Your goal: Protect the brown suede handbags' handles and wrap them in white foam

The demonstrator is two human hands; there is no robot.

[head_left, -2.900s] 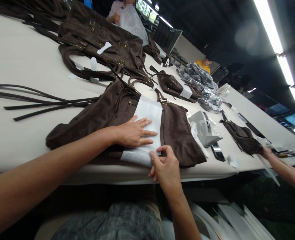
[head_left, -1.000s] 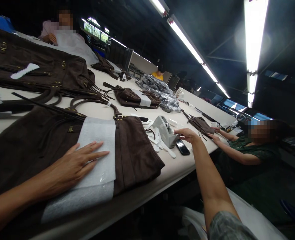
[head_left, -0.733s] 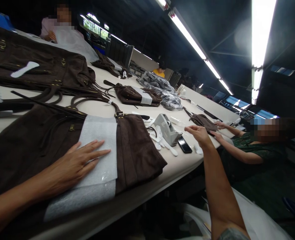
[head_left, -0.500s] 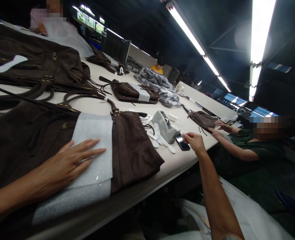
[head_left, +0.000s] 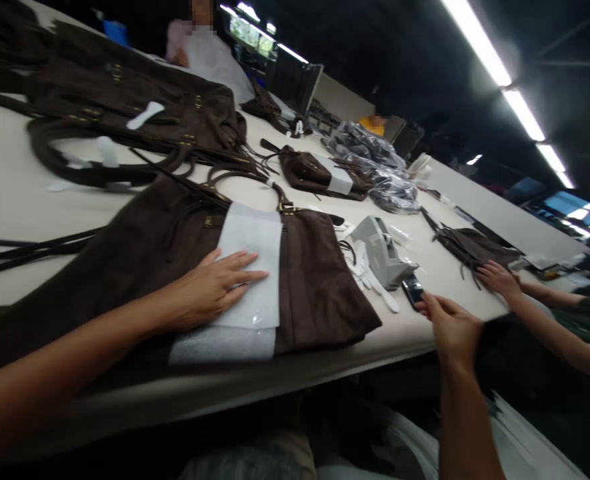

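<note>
My left hand (head_left: 219, 287) lies flat, fingers spread, on a white foam sheet (head_left: 252, 230) wrapped across a dark brown handbag (head_left: 319, 287). Two overlapping layers of the sheet show on the bag's front. My right hand (head_left: 452, 327) is closed in a pinch at the table's near edge, by the lower end of a dark phone (head_left: 411, 287). Whatever the pinch holds is too small to make out. Just beyond the phone stands a grey tape dispenser (head_left: 375, 247). White serrated plastic pieces (head_left: 382, 290) lie beside the dispenser.
More brown bags lie behind: a large one (head_left: 139, 87) at left and a foam-banded one (head_left: 299, 170). Plastic-wrapped items (head_left: 392, 180) are piled farther back. At right, a co-worker's hands (head_left: 499, 280) touch another bag (head_left: 469, 247). Someone stands across the table (head_left: 5, 160).
The view has swung left, so things sit farther right. My right hand has moved slightly away from the dispenser, toward the near edge. My left hand stays on the foam sheet.
</note>
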